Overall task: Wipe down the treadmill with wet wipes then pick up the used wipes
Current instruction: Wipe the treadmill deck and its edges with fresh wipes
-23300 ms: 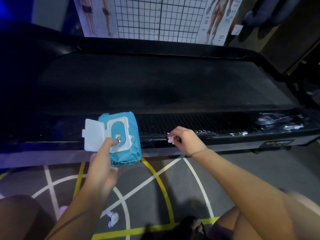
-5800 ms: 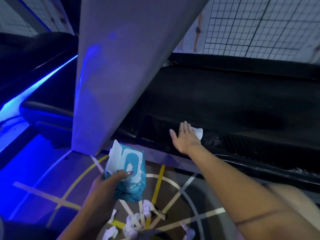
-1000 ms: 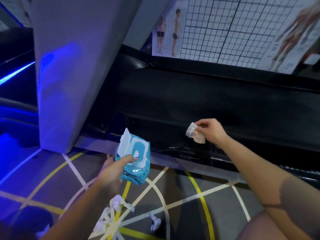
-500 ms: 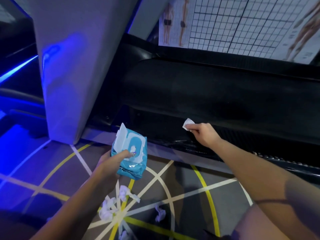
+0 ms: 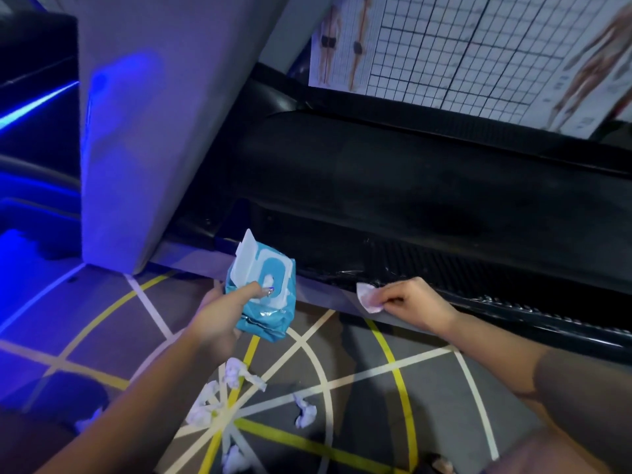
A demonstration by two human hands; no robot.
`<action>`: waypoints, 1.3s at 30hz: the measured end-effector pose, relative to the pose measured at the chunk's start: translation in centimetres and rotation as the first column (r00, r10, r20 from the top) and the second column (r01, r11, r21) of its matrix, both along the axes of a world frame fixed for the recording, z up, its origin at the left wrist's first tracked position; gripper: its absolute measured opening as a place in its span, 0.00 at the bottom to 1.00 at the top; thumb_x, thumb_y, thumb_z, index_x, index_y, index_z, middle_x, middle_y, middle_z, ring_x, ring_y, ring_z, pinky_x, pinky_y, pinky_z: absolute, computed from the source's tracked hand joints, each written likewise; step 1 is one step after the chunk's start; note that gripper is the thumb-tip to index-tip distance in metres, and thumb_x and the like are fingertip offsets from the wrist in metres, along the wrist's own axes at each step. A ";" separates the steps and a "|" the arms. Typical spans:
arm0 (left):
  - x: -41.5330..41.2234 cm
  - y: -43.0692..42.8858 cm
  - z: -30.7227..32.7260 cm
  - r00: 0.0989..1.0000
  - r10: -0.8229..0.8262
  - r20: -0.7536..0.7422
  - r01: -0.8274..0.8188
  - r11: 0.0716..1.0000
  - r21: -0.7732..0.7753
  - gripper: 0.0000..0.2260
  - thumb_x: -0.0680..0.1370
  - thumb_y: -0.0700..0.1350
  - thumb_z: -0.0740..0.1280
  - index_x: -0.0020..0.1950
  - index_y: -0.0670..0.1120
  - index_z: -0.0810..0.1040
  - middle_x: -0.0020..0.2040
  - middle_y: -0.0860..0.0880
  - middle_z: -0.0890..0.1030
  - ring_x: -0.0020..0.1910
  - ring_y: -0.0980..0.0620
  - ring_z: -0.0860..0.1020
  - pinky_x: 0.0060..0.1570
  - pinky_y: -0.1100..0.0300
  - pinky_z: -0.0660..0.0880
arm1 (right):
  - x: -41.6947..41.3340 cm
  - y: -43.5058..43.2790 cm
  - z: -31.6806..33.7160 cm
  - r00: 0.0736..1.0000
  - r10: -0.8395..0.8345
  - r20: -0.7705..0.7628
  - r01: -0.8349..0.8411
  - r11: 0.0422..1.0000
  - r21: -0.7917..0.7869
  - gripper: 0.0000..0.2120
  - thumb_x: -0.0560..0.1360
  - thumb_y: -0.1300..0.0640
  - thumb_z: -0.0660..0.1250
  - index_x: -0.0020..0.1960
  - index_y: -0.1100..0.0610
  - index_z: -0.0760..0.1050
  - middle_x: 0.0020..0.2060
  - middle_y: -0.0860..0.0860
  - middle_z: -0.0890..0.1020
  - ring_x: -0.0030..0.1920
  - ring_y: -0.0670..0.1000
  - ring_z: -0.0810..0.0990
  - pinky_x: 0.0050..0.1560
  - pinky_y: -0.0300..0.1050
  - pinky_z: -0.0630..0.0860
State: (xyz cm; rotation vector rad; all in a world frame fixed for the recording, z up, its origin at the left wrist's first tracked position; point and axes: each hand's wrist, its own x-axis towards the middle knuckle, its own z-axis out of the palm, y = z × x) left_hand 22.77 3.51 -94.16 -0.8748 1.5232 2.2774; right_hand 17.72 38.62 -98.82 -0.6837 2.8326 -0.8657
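While a blue wipe pack (image 5: 263,297), its lid flipped up, is gripped in the left hand (image 5: 217,321) just off the treadmill's (image 5: 410,200) near edge, a crumpled wipe (image 5: 367,297) is pinched in the curled fingers of the right hand (image 5: 412,302) at that edge. Used wipes (image 5: 236,374) are scattered on the floor (image 5: 434,405) below the pack.

The left hand (image 5: 219,316), at 7 o'clock, grips a blue wipe pack (image 5: 265,302), thumb across its front and white lid (image 5: 244,260) flipped open. At 4 o'clock the right hand (image 5: 413,304) pinches a crumpled white wipe (image 5: 367,297) against the near edge of the black treadmill (image 5: 410,186). Several used wipes (image 5: 239,372) lie at 6 o'clock on the lined floor (image 5: 359,350). A grey column (image 5: 154,114) rises at 10 o'clock, and a gridded poster (image 5: 461,46) hangs at 1 o'clock.
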 end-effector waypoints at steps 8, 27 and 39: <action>-0.2 -0.7 -0.1 0.999 0.034 0.001 -0.034 0.999 -0.037 0.22 0.74 0.34 0.76 0.67 0.39 0.79 0.54 0.39 0.87 0.49 0.38 0.88 0.43 0.48 0.84 | -6.1 -0.5 3.7 0.851 -0.521 0.058 0.522 0.833 -0.181 0.13 0.77 0.63 0.67 0.58 0.55 0.84 0.52 0.50 0.86 0.52 0.47 0.83 0.53 0.37 0.76; 1.2 -2.9 1.6 0.999 -0.044 -0.004 0.042 0.985 -0.170 0.11 0.78 0.35 0.71 0.61 0.42 0.81 0.49 0.40 0.88 0.42 0.43 0.88 0.34 0.56 0.81 | -8.0 -6.0 -1.0 0.924 -0.380 0.045 0.381 0.924 -0.024 0.11 0.82 0.55 0.63 0.57 0.42 0.80 0.49 0.47 0.87 0.48 0.54 0.84 0.50 0.48 0.78; 0.2 -2.3 1.8 0.999 0.027 -0.028 -0.030 0.994 -0.101 0.13 0.76 0.34 0.74 0.60 0.42 0.81 0.51 0.41 0.88 0.50 0.38 0.87 0.55 0.44 0.82 | 1.4 -5.9 -0.5 0.984 -0.093 0.149 0.113 0.985 -0.130 0.12 0.81 0.62 0.64 0.52 0.47 0.82 0.45 0.42 0.86 0.47 0.41 0.84 0.53 0.42 0.78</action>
